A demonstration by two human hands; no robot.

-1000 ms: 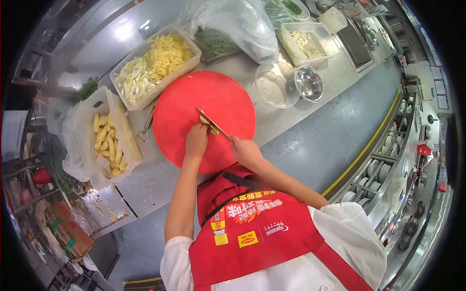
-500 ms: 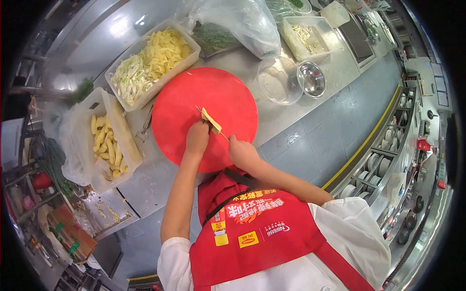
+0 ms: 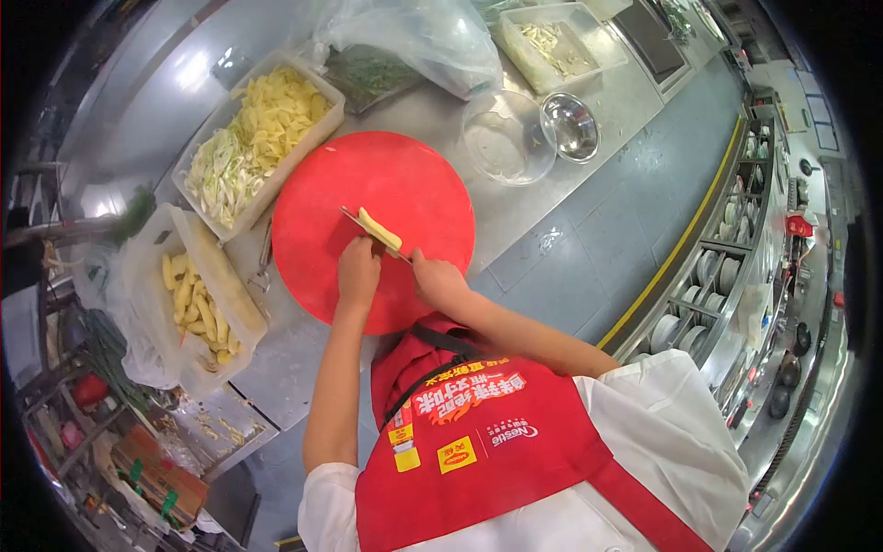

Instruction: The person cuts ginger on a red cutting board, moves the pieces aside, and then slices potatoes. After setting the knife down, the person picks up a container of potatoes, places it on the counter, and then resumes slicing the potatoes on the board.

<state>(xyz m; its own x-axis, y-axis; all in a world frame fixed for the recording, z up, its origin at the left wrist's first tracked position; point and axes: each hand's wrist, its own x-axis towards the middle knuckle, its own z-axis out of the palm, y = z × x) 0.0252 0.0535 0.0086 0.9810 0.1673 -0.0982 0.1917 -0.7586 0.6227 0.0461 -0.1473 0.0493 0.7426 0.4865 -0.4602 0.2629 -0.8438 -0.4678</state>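
Observation:
On the round red cutting board [image 3: 322, 184], a knife [image 3: 349, 216] stands edge-down, its thin blade seen almost from above. My right hand [image 3: 439, 281] is closed around the handle. A pale yellow piece of peeled ginger [image 3: 379, 230] leans along the far side of the blade. My left hand [image 3: 359, 271] is on the near side with its fingers curled at the ginger beside the blade; its fingertips are mostly hidden. To the left, a white bin [image 3: 241, 293] holds peeled ginger pieces [image 3: 198, 308].
Behind the board, a plastic tub [image 3: 333, 115] contains yellow slices and cut scallion. A clear bowl [image 3: 497, 138] and a steel bowl [image 3: 572, 129] stand at the counter's right edge. A plastic bag [image 3: 414, 46] and another tub [image 3: 602, 46] lie farther back. Plate shelves [image 3: 699, 285] line the right side.
The whole view has shifted slightly left. Both hands stay at the board, and the knife and the ginger have turned a little and look more slanted.

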